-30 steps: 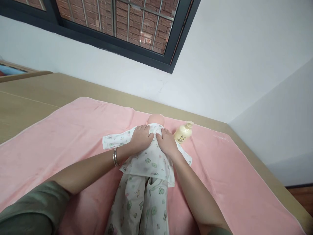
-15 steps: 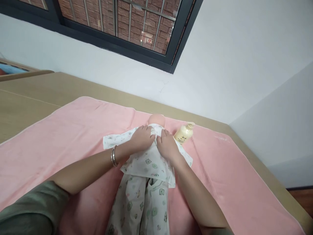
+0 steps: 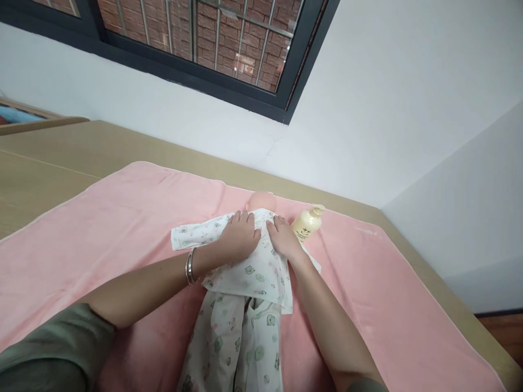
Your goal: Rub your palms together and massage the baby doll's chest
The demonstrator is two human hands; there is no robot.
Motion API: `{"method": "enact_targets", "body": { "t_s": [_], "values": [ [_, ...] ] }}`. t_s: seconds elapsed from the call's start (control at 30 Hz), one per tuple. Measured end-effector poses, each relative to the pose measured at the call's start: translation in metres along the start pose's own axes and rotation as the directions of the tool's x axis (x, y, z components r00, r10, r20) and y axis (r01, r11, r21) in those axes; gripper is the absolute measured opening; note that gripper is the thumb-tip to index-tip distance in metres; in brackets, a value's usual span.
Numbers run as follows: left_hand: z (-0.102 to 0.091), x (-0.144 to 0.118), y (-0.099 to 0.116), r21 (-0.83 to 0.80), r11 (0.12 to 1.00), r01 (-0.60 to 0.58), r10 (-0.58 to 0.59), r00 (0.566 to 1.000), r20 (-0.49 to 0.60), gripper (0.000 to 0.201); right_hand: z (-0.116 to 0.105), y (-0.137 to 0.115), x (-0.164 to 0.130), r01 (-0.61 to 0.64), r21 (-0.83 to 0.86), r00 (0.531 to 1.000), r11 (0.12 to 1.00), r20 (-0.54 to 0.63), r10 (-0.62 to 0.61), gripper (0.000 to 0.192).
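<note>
A baby doll lies on a pink blanket, its bald head (image 3: pixel 261 201) at the far end. It wears a white printed top (image 3: pixel 253 277) and matching trousers (image 3: pixel 229 337). My left hand (image 3: pixel 241 237) rests flat on the left side of the doll's chest, fingers stretched toward the shoulder. Opposite it, my right hand (image 3: pixel 285 238) lies on the right side of the chest, fingers extended and thumb apart. Both palms touch the cloth. The top's left-hand sleeve is spread out sideways; my right forearm partly covers the other sleeve.
Just right of the doll's head, a pale yellow pump bottle (image 3: pixel 307 222) leans on the blanket (image 3: pixel 368 294). Beneath is a tan wooden surface (image 3: pixel 53 158) against a white wall. A dark-framed window (image 3: pixel 196 76) with bars is above.
My hands have moved slightly apart across the chest, and the fingers of my left hand are more spread. The doll and bottle stay in place.
</note>
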State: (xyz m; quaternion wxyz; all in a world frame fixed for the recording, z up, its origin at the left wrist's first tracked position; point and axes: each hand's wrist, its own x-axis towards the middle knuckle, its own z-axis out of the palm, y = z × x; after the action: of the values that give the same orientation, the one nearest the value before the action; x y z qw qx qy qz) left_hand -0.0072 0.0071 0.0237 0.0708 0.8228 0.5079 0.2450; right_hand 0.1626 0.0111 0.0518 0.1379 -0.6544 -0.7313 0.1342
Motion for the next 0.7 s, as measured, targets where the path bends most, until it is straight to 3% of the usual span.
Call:
{"method": "enact_targets", "body": {
  "t_s": [0.17, 0.3, 0.47, 0.57, 0.7],
  "values": [
    [-0.008, 0.022, -0.016, -0.006, 0.996, 0.085, -0.084, 0.989, 0.119, 0.033, 0.005, -0.028, -0.029, 0.049, -0.123, 0.999, 0.991, 0.008, -0.048, 0.06],
    [-0.006, 0.019, -0.01, 0.039, 0.991, 0.128, -0.131, 0.989, 0.076, 0.039, 0.004, -0.032, -0.034, 0.08, -0.056, 0.995, 0.995, 0.072, -0.076, 0.062],
    [-0.003, 0.008, 0.002, 0.129, 0.989, 0.067, -0.065, 0.998, -0.026, 0.041, 0.006, -0.011, -0.007, 0.022, 0.03, 0.998, 0.999, -0.051, -0.021, 0.058],
    [-0.011, 0.01, 0.002, 0.093, 0.993, 0.078, -0.081, 0.996, 0.028, 0.037, 0.003, -0.005, -0.001, 0.021, 0.119, 0.995, 0.993, -0.096, -0.01, 0.054],
    [-0.031, 0.017, -0.003, -0.012, 0.992, 0.124, -0.122, 0.985, 0.125, 0.036, -0.002, -0.015, -0.014, 0.058, 0.202, 0.979, 0.978, -0.205, -0.015, 0.06]
  ]
}}
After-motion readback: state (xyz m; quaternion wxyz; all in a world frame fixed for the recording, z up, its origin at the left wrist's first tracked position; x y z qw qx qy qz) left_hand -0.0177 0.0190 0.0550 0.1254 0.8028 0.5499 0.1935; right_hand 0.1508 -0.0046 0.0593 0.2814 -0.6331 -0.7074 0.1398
